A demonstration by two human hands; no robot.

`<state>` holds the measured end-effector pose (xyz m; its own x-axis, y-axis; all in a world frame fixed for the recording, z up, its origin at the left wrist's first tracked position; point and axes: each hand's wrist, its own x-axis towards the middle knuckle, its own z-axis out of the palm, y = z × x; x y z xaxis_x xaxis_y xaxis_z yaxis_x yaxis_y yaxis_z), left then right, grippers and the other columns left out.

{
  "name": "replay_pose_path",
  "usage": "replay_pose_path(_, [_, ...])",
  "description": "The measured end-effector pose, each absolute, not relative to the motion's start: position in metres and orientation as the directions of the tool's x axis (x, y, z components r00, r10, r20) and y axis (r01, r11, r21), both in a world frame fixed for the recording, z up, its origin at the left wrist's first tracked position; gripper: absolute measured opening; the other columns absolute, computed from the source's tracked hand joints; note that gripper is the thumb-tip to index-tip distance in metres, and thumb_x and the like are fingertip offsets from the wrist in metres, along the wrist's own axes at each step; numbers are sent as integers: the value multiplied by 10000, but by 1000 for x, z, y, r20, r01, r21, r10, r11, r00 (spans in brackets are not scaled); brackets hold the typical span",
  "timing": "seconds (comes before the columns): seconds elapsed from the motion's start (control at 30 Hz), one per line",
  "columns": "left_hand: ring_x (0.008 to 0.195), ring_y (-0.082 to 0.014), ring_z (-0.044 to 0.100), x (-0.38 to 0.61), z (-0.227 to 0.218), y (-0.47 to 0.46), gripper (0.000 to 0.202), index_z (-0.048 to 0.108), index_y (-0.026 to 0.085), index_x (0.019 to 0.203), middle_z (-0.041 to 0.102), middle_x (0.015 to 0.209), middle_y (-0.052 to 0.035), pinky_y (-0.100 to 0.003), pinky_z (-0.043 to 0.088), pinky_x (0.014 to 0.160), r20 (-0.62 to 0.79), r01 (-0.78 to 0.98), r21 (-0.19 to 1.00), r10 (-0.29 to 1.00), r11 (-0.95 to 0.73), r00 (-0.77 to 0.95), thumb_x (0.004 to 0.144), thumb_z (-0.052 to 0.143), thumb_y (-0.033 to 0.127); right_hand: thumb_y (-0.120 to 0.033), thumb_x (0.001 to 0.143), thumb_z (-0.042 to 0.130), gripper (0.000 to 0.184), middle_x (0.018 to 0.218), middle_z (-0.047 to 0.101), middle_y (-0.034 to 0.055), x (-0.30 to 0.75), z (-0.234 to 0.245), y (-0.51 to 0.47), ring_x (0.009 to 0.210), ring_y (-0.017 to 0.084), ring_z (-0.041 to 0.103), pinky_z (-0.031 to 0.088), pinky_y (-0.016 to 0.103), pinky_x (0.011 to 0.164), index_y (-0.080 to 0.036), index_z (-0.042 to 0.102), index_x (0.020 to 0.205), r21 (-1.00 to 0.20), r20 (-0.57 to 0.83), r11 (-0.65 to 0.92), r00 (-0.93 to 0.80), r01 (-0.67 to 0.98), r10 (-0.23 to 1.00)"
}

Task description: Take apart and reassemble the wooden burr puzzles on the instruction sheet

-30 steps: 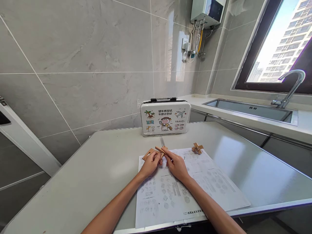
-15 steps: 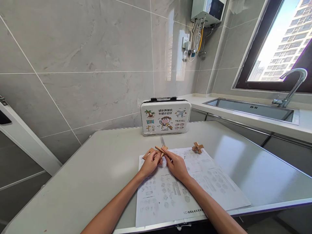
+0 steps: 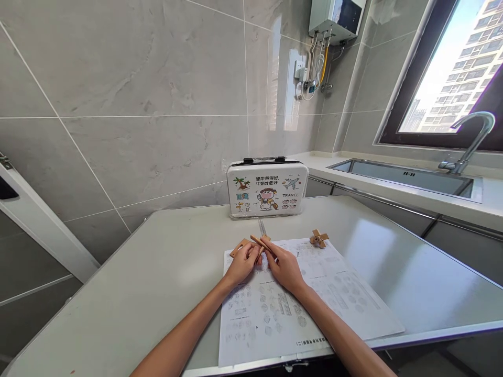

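Observation:
Both hands meet over the top left part of a printed instruction sheet (image 3: 275, 319). My left hand (image 3: 244, 263) is closed around flat wooden puzzle pieces (image 3: 238, 247), one of which sticks out to its left. Fingers of my right hand (image 3: 286, 268) pinch a thin wooden strip (image 3: 257, 241) that crosses the other pieces at a slant. How the pieces join is partly hidden by my fingers. To the right, a small cross-shaped wooden puzzle (image 3: 319, 239) rests on the sheet's upper edge.
A white carry case (image 3: 267, 188) with cartoon prints stands upright at the back of the pale table (image 3: 165, 272). Behind on the right are a counter with a sink (image 3: 404, 175) and a tap (image 3: 471, 141). A tiled wall (image 3: 157, 104) closes off the back.

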<state>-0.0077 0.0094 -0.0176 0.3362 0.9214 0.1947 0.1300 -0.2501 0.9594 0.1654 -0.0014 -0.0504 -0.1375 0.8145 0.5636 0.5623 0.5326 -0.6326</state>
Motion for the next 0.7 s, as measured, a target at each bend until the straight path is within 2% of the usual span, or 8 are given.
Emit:
replay_pose_path(0.2, [682, -149, 536, -13, -11, 13, 354, 611, 189, 950, 580, 712, 6, -285, 436, 693, 221, 96, 962, 938, -254, 268, 998, 526, 529, -257, 1007, 441, 589, 1087, 778, 10, 165, -50, -2, 668, 173, 682, 536, 313, 684, -316, 378, 1590, -675, 524, 500, -124, 543, 843])
replay_pose_path(0.37, [744, -157, 599, -25, -9, 25, 352, 610, 192, 885, 605, 725, -4, -280, 455, 735, 253, 106, 962, 968, -251, -4, 978, 539, 523, -252, 992, 428, 638, 1113, 769, 10, 164, -49, -2, 669, 163, 682, 539, 322, 689, -292, 291, 1614, -712, 499, 480, -113, 513, 859])
replay_pose_path(0.5, [663, -144, 584, -32, -12, 30, 390, 582, 195, 792, 633, 740, -9, -260, 427, 624, 203, 127, 974, 971, -188, -123, 939, 560, 555, -237, 980, 417, 633, 1126, 764, 22, 164, -50, -2, 688, 169, 679, 532, 335, 704, -273, 300, 1601, -722, 469, 461, -125, 516, 874])
replay_pose_path(0.7, [600, -135, 553, -29, -15, 28, 389, 575, 196, 767, 645, 721, -17, -256, 409, 578, 165, 145, 978, 982, -151, -91, 927, 566, 551, -227, 967, 427, 542, 1122, 764, 16, 164, -51, -1, 715, 174, 680, 526, 339, 710, -269, 404, 1507, -711, 459, 456, -139, 536, 878])
